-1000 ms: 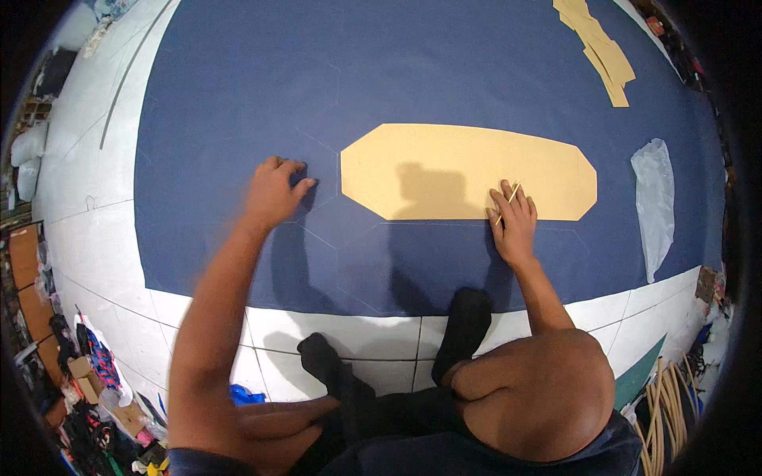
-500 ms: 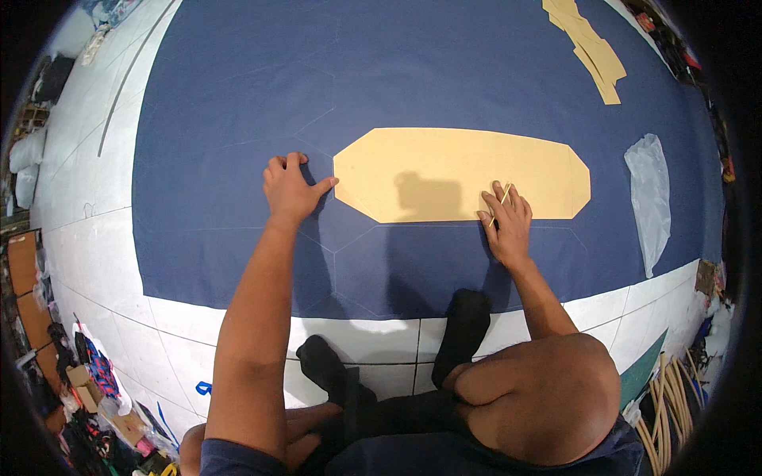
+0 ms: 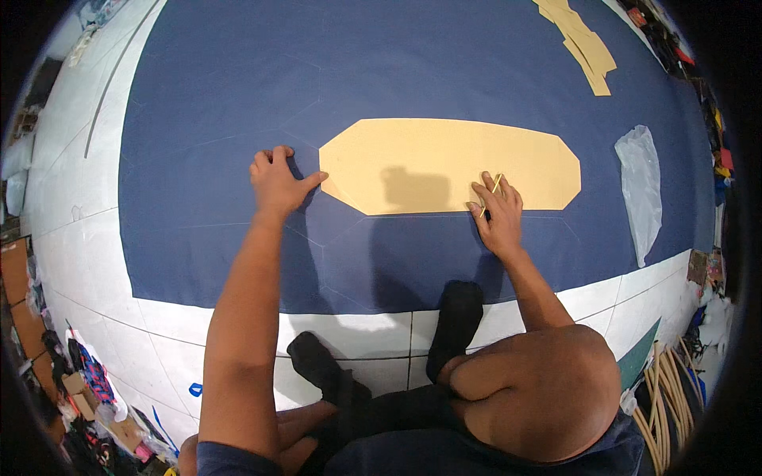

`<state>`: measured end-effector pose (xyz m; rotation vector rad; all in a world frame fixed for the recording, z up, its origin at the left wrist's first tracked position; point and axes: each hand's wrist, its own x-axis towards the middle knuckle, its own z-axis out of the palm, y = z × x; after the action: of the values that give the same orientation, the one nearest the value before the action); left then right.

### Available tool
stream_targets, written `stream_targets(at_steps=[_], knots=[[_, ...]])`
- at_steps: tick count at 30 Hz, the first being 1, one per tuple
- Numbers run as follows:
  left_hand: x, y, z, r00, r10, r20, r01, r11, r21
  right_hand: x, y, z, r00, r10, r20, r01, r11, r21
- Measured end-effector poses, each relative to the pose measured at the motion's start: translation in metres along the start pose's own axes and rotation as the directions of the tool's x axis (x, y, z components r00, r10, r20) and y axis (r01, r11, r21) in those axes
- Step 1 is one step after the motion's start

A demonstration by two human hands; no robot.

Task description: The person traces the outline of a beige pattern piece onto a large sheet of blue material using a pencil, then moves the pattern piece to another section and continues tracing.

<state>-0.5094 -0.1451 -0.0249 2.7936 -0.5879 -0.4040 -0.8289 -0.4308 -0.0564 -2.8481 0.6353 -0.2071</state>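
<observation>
A long tan paper pattern (image 3: 444, 163) with cut corners lies flat on a large navy blue cloth (image 3: 381, 71) spread on the floor. My left hand (image 3: 278, 181) presses on the cloth, its thumb touching the pattern's left tip. My right hand (image 3: 496, 210) rests on the pattern's lower edge and holds a thin pale yellow marking stick (image 3: 494, 188) against it. Faint drawn lines show on the cloth below the pattern. My black socked feet (image 3: 456, 325) stand at the cloth's near edge.
More tan pattern pieces (image 3: 583, 47) lie at the cloth's far right corner. A clear plastic bag (image 3: 641, 190) lies on the cloth at right. White floor tiles (image 3: 71, 206) surround the cloth. Cluttered boxes and fabric (image 3: 87, 389) sit lower left; a bundle of canes (image 3: 675, 377) lower right.
My left hand slid right along the cloth until its thumb met the pattern's left tip. My right hand stayed at the lower edge with the stick.
</observation>
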Motion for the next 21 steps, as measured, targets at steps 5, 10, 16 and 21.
stream_targets(at_steps=[5, 10, 16, 21], knots=[[-0.0014, 0.0014, 0.0010, 1.000, 0.000, 0.005, 0.000, 1.000, -0.025, -0.0012, 0.0011, 0.0006, 1.000, -0.006, -0.025, 0.006, 1.000, 0.026], [-0.0021, 0.0001, -0.0005, 1.000, 0.017, 0.012, -0.017, 1.000, -0.023, -0.0047, 0.0057, 0.0031, 0.999, -0.015, -0.046, 0.016, 0.999, 0.027], [-0.0031, 0.0008, -0.0015, 1.000, 0.016, 0.013, -0.015, 1.000, -0.026, -0.0056, 0.0048, 0.0013, 0.999, -0.022, -0.030, 0.023, 1.000, 0.017], [-0.0020, 0.0025, -0.0077, 0.999, -0.016, 0.050, 0.015, 1.000, 0.017, -0.0044, 0.0049, 0.0029, 0.999, -0.023, -0.029, 0.023, 1.000, 0.018]])
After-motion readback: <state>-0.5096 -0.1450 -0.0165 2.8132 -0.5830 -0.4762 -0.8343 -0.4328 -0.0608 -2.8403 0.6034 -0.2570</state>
